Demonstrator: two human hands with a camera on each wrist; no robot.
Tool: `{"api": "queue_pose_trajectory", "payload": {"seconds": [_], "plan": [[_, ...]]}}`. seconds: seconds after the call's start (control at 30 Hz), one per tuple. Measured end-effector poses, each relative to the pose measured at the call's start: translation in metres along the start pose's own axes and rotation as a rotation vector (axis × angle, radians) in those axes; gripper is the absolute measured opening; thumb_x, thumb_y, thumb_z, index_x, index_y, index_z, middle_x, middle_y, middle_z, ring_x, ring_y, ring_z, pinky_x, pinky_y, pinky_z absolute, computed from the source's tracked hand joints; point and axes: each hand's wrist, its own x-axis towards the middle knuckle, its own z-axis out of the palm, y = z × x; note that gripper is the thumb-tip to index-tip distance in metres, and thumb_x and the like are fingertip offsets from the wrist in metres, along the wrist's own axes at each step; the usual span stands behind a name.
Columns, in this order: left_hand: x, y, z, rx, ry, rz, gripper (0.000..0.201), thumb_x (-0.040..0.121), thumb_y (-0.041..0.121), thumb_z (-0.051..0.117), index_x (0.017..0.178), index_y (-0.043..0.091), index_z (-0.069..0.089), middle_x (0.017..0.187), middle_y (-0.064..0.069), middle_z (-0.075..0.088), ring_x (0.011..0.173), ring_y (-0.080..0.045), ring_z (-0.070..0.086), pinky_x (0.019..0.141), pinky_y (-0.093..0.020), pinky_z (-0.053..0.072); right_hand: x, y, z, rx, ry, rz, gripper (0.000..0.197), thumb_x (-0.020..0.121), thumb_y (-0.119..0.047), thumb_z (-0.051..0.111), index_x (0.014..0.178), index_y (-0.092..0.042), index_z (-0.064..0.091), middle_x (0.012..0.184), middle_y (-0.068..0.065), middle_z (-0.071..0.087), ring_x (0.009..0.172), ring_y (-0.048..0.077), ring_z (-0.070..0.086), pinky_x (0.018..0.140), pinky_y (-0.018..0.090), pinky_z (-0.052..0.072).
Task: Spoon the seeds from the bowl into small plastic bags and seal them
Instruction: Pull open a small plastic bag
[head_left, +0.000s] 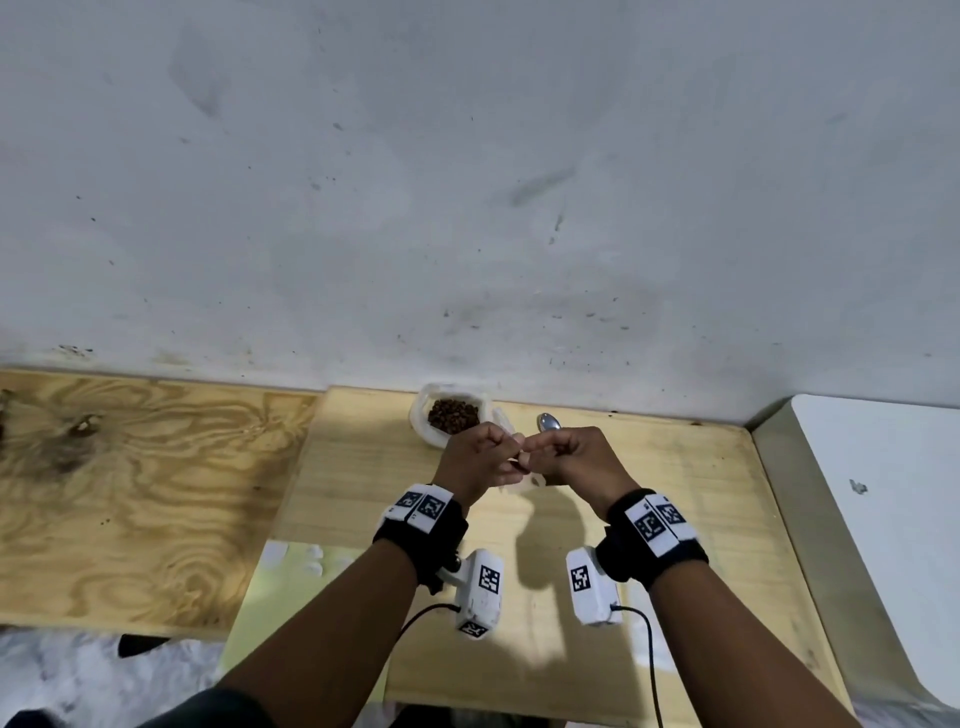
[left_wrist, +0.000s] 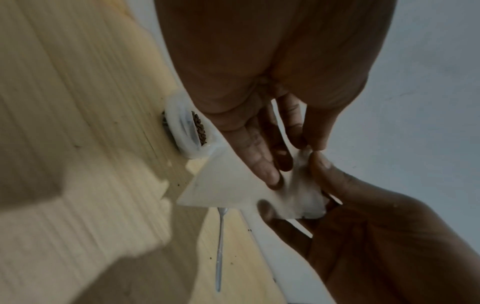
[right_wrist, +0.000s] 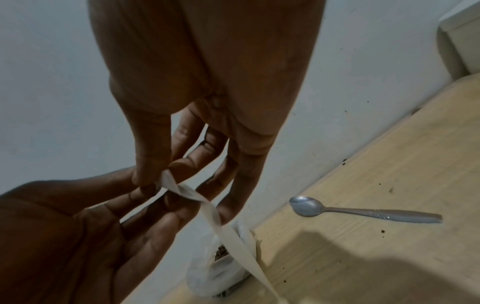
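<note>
Both hands meet above the pale wooden board (head_left: 675, 493) and pinch a small translucent plastic bag (left_wrist: 228, 185) between them. My left hand (head_left: 483, 457) holds its top with thumb and fingers; the bag hangs flat beneath them. My right hand (head_left: 566, 452) pinches the bag's upper edge (right_wrist: 168, 183) between thumb and forefinger. In the right wrist view the bag looks like a thin strip seen edge-on. Just beyond the hands, a bowl (head_left: 423, 415) wrapped in clear plastic holds brown seeds (head_left: 453, 414). A metal spoon (right_wrist: 337, 209) lies on the board right of the bowl, untouched.
A white wall (head_left: 467, 208) rises directly behind the bowl. A knotty plywood sheet (head_left: 130, 493) adjoins the board on the left, a white surface (head_left: 893, 493) on the right. A pale green sheet (head_left: 291, 571) lies near my left forearm. Loose seeds dot the board.
</note>
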Motion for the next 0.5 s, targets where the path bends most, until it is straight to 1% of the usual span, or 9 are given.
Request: {"api": "queue_pose_trajectory", "payload": {"seconds": [0.1,0.17,0.2,0.27,0.3,0.37,0.4,0.47,0.5], "plan": [[-0.004,-0.002,-0.003,0.006,-0.051,0.029,0.023,0.092,0.005,0.061,0.072,0.006,0.049,0.065,-0.005,0.065,0.062,-0.019,0.067,0.065,-0.030,0.058,0.001,0.002,-0.002,0.063,-0.026,0.072,0.011,0.078,-0.001,0.077,0.086,-0.008,0.079,0.091,0.013,0.071,0.078,0.019,0.068,0.067,0.029,0.055],[-0.007,-0.004,-0.006,0.032,-0.084,0.048,0.018,0.092,0.008,0.062,0.077,0.004,0.052,0.074,-0.009,0.067,0.070,-0.025,0.070,0.067,-0.030,0.058,0.002,0.003,-0.004,0.090,-0.044,0.114,0.011,0.078,-0.001,0.075,0.085,-0.009,0.079,0.100,0.006,0.069,0.083,0.019,0.070,0.069,0.031,0.055],[-0.008,-0.005,-0.007,0.043,-0.097,0.056,0.016,0.092,0.009,0.062,0.079,0.004,0.053,0.078,-0.011,0.068,0.074,-0.027,0.070,0.067,-0.029,0.059,0.003,0.003,-0.005,0.095,-0.055,0.130,0.011,0.079,-0.001,0.074,0.084,-0.009,0.078,0.099,0.004,0.068,0.085,0.019,0.069,0.067,0.031,0.054],[-0.009,-0.008,-0.008,0.054,-0.103,0.070,0.015,0.091,0.007,0.063,0.078,0.005,0.057,0.081,-0.011,0.068,0.076,-0.029,0.070,0.066,-0.029,0.058,0.002,0.003,-0.004,0.108,-0.092,0.160,0.013,0.082,0.000,0.069,0.081,-0.010,0.076,0.092,0.001,0.070,0.086,0.018,0.067,0.065,0.031,0.054],[-0.010,-0.009,-0.009,0.059,-0.102,0.077,0.014,0.091,0.007,0.064,0.078,0.005,0.058,0.081,-0.010,0.067,0.075,-0.029,0.070,0.067,-0.030,0.058,0.001,0.003,-0.004,0.099,-0.110,0.165,0.013,0.084,-0.001,0.067,0.080,-0.011,0.075,0.093,0.001,0.069,0.086,0.017,0.067,0.065,0.031,0.054],[-0.010,-0.011,-0.010,0.066,-0.097,0.084,0.012,0.090,0.006,0.064,0.079,0.005,0.059,0.080,-0.009,0.068,0.074,-0.028,0.070,0.067,-0.030,0.059,0.001,0.006,-0.003,0.037,-0.135,0.141,0.013,0.085,-0.004,0.066,0.081,-0.014,0.074,0.101,-0.001,0.065,0.086,0.013,0.068,0.067,0.029,0.055],[-0.011,-0.011,-0.011,0.065,-0.096,0.083,0.013,0.091,0.006,0.064,0.079,0.006,0.060,0.078,-0.007,0.069,0.073,-0.028,0.070,0.068,-0.030,0.059,0.000,0.006,-0.002,0.007,-0.139,0.121,0.013,0.087,-0.004,0.066,0.084,-0.014,0.074,0.099,-0.003,0.066,0.084,0.011,0.067,0.068,0.029,0.054],[-0.011,-0.012,-0.013,0.053,-0.098,0.076,0.015,0.091,0.005,0.063,0.077,0.009,0.059,0.075,-0.003,0.069,0.071,-0.028,0.069,0.068,-0.031,0.060,-0.001,0.008,-0.001,-0.027,-0.134,0.066,0.012,0.088,-0.003,0.067,0.094,-0.010,0.074,0.082,-0.006,0.069,0.075,0.006,0.062,0.069,0.027,0.051],[-0.012,-0.011,-0.014,0.045,-0.099,0.069,0.016,0.092,0.005,0.062,0.077,0.009,0.058,0.075,-0.003,0.068,0.071,-0.029,0.069,0.068,-0.031,0.060,-0.001,0.009,0.000,-0.037,-0.130,0.034,0.012,0.088,-0.003,0.068,0.097,-0.007,0.074,0.075,-0.007,0.069,0.070,0.005,0.059,0.068,0.025,0.050]]}}
